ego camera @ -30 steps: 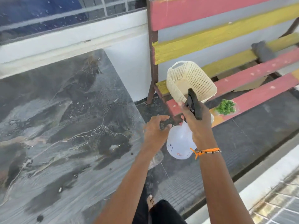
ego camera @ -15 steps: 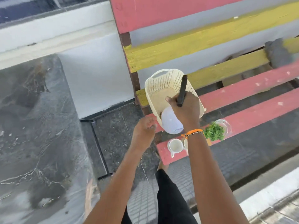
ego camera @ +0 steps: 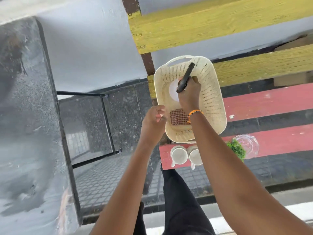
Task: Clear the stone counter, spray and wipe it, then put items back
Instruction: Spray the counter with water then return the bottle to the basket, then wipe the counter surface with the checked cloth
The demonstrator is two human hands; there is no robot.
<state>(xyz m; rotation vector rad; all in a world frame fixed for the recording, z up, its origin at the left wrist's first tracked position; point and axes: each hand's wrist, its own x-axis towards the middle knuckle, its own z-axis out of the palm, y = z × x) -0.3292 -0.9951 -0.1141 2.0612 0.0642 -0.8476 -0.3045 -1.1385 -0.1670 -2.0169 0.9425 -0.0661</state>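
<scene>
Lowering the spray bottle [ego camera: 174, 91] into the cream basket [ego camera: 213, 100], the right hand [ego camera: 188, 95] keeps its fingers curled round the black trigger head, apparently to stow the sprayer upright. The left hand [ego camera: 155, 122], loosely curled and holding nothing, hovers at the basket's near rim. A checked cloth [ego camera: 178, 117] lies inside. The basket rests on the slatted bench [ego camera: 271, 102], beside two white cups [ego camera: 179, 156]; the stone counter [ego camera: 25, 116] stands left, bare.
</scene>
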